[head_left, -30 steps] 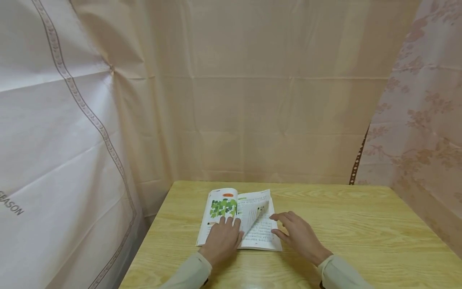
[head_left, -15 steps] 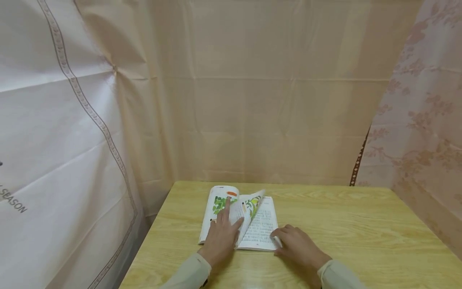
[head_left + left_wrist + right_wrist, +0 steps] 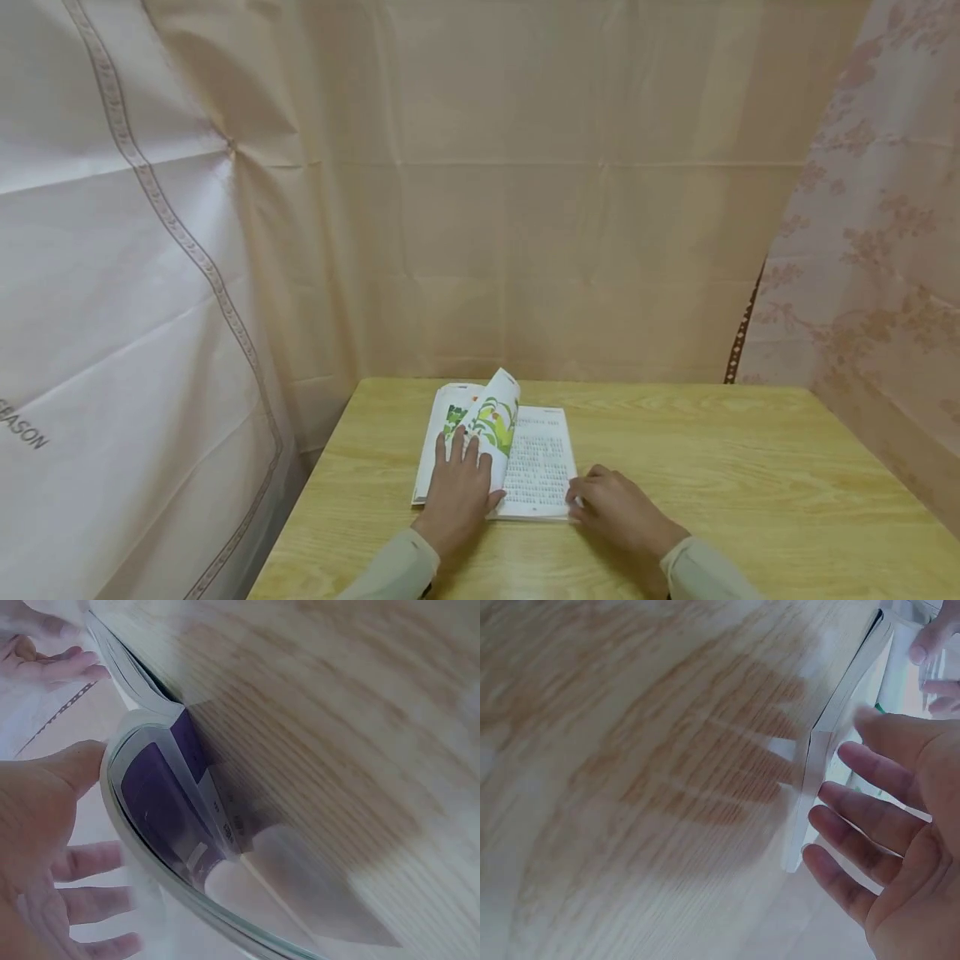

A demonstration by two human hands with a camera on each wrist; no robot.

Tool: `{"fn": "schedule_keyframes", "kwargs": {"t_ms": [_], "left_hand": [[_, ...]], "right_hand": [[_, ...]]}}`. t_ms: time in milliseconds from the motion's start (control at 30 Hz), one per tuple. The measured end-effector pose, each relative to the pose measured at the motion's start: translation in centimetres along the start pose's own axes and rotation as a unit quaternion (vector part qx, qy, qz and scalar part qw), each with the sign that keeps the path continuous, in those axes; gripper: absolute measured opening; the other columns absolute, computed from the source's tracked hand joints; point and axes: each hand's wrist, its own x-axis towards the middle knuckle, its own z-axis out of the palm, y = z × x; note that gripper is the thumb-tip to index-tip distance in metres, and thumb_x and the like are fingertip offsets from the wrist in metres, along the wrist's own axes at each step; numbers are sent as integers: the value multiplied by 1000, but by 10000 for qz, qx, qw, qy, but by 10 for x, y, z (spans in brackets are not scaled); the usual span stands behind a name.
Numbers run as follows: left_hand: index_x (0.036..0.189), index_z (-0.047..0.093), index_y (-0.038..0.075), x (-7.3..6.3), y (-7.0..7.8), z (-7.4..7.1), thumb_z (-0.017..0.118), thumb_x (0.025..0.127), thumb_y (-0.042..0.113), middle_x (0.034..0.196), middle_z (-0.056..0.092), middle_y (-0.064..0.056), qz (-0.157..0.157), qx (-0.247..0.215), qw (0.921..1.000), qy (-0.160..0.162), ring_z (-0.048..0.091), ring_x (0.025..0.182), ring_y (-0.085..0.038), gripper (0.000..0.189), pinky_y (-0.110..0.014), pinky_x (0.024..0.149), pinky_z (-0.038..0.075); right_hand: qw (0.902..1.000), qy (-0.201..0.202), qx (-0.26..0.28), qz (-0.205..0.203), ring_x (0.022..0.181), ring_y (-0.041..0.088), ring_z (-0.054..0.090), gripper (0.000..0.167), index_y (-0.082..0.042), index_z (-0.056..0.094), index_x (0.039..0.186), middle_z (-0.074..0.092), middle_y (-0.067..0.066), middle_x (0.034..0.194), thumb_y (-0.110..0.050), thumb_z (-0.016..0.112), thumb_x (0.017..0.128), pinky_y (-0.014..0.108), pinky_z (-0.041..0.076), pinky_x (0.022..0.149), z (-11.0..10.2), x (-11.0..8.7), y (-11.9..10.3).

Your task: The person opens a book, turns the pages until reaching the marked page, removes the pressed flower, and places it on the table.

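Your left hand (image 3: 459,492) has lifted the page (image 3: 495,421) upright over the book (image 3: 536,467), fingers flat; your right hand (image 3: 618,512) now rests, fingers relaxed, at the book's right edge.

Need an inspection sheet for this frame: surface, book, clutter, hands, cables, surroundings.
Surface: light wood-grain table.
Job's things: open book lying flat; one page curled up over the left half.
Clutter: nothing seen.
Hands: left hand flat on the left pages, fingers straight, by the curled page; right hand at the book's lower right corner, fingers relaxed.
Cables: nothing seen.
Surroundings: beige cloth backdrop; white sheet on the left, floral cloth on the right.
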Motion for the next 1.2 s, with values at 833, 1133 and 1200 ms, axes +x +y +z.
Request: {"fn": "schedule_keyframes", "kwargs": {"t_ms": [833,1133,1200], "left_hand": [[94,70,18,-3,4,-2,65,90,66,82,56,-4,126,-637,9977,-214,53,75,-22,49,-29,47,39],[94,66,15,-2,6,3,64,81,78,81,58,-6,105,-395,9987,-297,57,72,-23,65,-31,46,43],[94,66,15,-3,5,3,65,81,77,81,59,-6,88,-346,9991,-233,58,71,-23,64,-32,46,44]], "right_hand": [[9982,307,-507,-67,83,12,59,11,-15,73,84,68,-4,85,-4,76,87,39,53,74,-6,7,2],[9942,987,-376,193,78,4,47,3,-17,76,88,67,-14,83,-18,79,91,25,47,66,-9,12,-5],[9907,1302,-369,116,78,2,46,5,-17,76,89,68,-15,83,-18,81,89,23,46,65,-10,14,-6]]}}
